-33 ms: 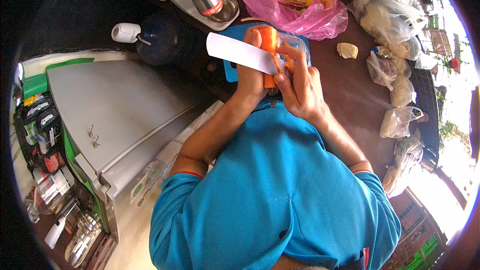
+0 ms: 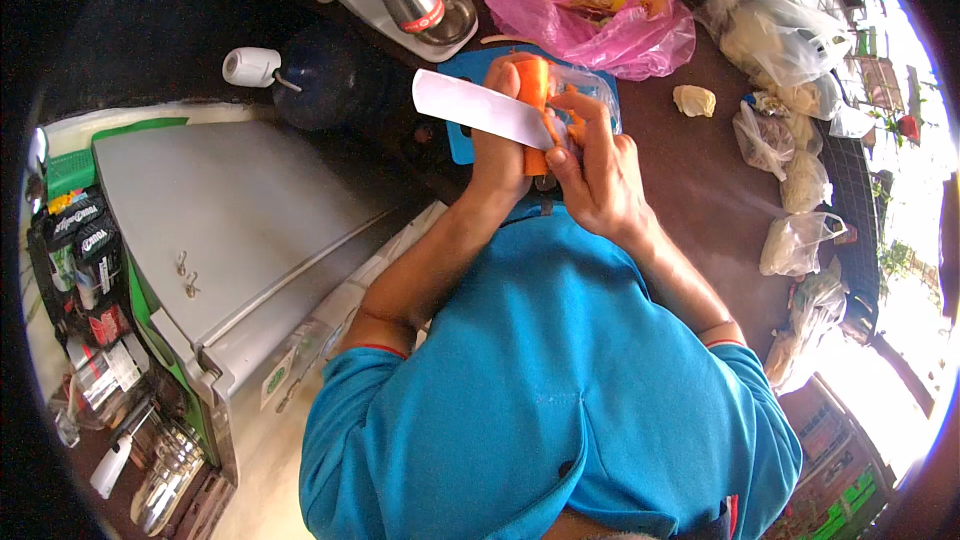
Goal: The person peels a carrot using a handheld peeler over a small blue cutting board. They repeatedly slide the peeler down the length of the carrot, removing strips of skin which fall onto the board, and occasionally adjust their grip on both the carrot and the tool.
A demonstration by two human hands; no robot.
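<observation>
My left hand (image 2: 495,145) is closed around an orange carrot (image 2: 534,80), which stands nearly upright in front of my chest. A knife (image 2: 470,105) with a broad pale blade lies across the carrot and over the left hand's fingers, its tip pointing left. My right hand (image 2: 605,170) grips the knife at its right end, thumb and forefinger closed near the carrot. Its handle is mostly hidden by the fingers. Small orange pieces (image 2: 575,130) show beside the right fingers. Below the hands are a blue cutting board (image 2: 460,145) and a clear plastic container (image 2: 602,88).
A white machine with a metal cup (image 2: 410,0) stands at the far left of the dark table (image 2: 700,175). Beyond the board lies a pink plastic bag (image 2: 510,0) with a yellow packet. Clear bags (image 2: 775,35) line the right edge. A grey fridge (image 2: 230,210) stands left.
The carrot and both hands have shifted very slightly. The grip of each hand is the same.
</observation>
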